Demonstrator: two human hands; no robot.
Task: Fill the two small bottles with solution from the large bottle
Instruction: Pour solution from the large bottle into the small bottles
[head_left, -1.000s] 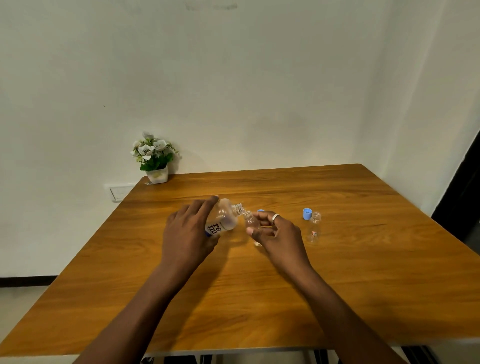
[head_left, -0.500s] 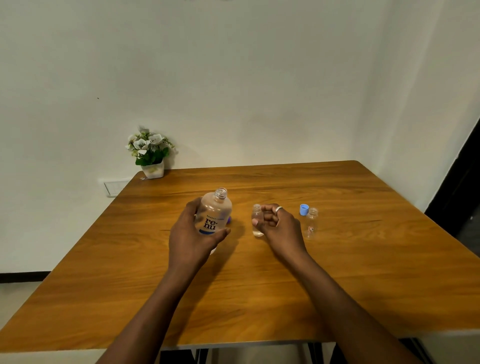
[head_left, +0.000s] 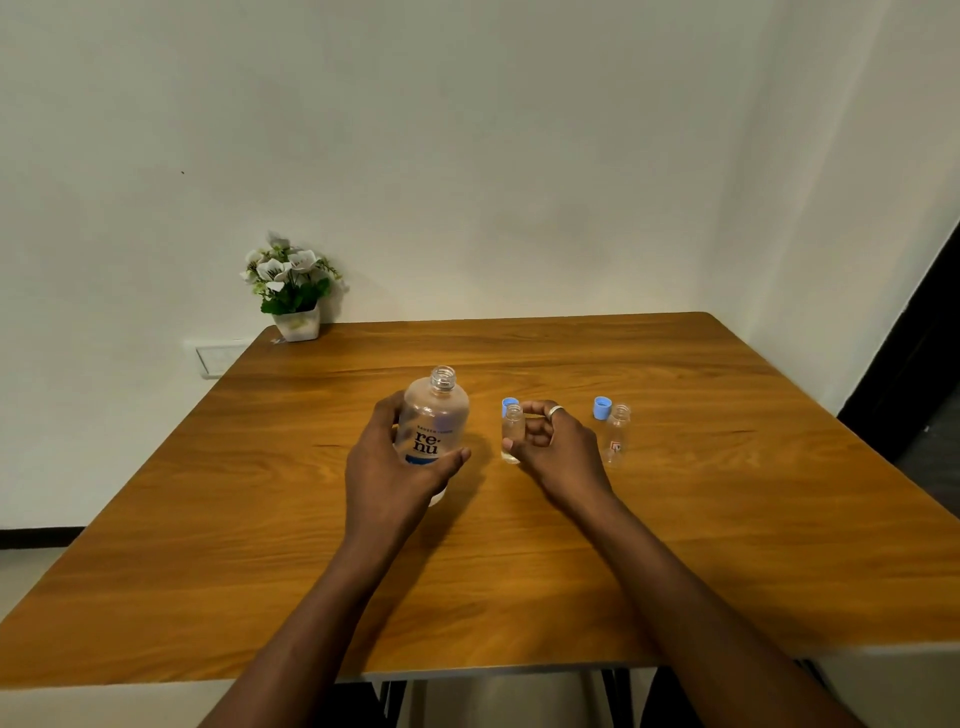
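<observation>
The large clear bottle (head_left: 435, 415), uncapped and labelled "renu", stands upright near the table's middle with my left hand (head_left: 395, 467) wrapped around its lower half. Just to its right a small clear bottle (head_left: 512, 434) stands open on the wood, held between the thumb and fingers of my right hand (head_left: 558, 447), which wears a ring. A blue cap (head_left: 509, 403) lies right behind it. Further right the second small bottle (head_left: 618, 434), with a red label, stands open and untouched, a second blue cap (head_left: 601, 407) beside it.
A wooden table (head_left: 519, 571) fills the lower view, set into a corner of white walls. A white pot of artificial flowers (head_left: 291, 291) sits at the back left corner. A wall socket plate (head_left: 215, 357) is left of the table.
The large bottle went from tilted over the small bottle's mouth to upright and down toward the table. My right hand stays on the small bottle, now resting on the wood.
</observation>
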